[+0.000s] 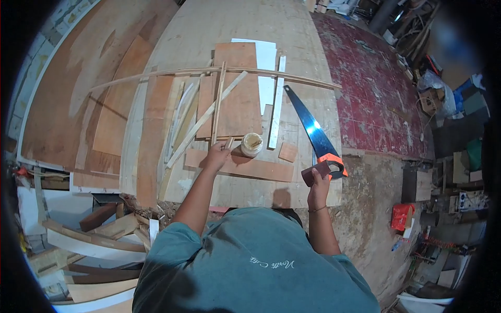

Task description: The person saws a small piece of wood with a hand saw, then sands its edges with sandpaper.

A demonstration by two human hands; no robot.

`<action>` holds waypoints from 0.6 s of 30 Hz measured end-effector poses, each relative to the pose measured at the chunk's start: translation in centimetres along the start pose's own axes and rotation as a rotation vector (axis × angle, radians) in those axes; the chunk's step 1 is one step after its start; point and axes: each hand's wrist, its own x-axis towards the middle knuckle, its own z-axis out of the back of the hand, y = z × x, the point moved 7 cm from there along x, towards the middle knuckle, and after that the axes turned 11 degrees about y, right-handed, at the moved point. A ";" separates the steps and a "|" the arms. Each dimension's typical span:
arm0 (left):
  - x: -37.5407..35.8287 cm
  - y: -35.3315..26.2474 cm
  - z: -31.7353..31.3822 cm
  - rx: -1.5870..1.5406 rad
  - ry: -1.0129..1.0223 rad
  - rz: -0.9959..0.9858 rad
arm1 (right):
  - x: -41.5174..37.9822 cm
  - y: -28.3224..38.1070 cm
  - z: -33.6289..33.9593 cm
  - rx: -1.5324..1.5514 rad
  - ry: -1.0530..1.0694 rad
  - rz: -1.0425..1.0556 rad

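My left hand [216, 156] is closed on a small wood piece [229, 142], beside the lower end of a thin upright strip [219, 104]. Right of it stands an open jar [251, 145] with pale brown contents. My right hand [318, 189] grips a dark brown block [316, 172], close to the orange handle [332, 163] of a handsaw [308, 120]. A flat plank [261, 169] lies below the jar, and a small square wood piece [287, 152] lies between jar and saw.
Wide boards [236, 88], a white strip [277, 104] and a long thin strip [292, 77] lie on the plywood table [302, 31]. Curved offcuts [94, 245] are piled at lower left. A red box [402, 216] sits on the right.
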 end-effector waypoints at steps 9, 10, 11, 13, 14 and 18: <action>8.2 -1.7 0.4 -0.002 -0.056 -0.166 | -1.7 0.6 0.6 0.023 -0.089 0.013; 8.8 -1.8 0.5 -0.065 -0.091 -0.262 | -1.7 0.5 0.7 0.025 -0.098 0.016; 8.1 -3.0 0.1 -0.063 -0.082 -0.261 | -1.7 -0.1 0.8 0.012 -0.086 -0.009; 5.3 -5.9 -0.3 0.079 -0.164 -0.097 | -1.6 -0.9 1.1 0.021 -0.059 -0.019; 5.1 -5.2 -0.6 0.080 -0.158 -0.093 | -1.6 -1.0 1.3 0.019 -0.067 -0.022; -1.8 -3.9 -0.8 0.329 -0.569 -0.515 | -1.1 -1.5 2.1 -0.036 -0.114 -0.026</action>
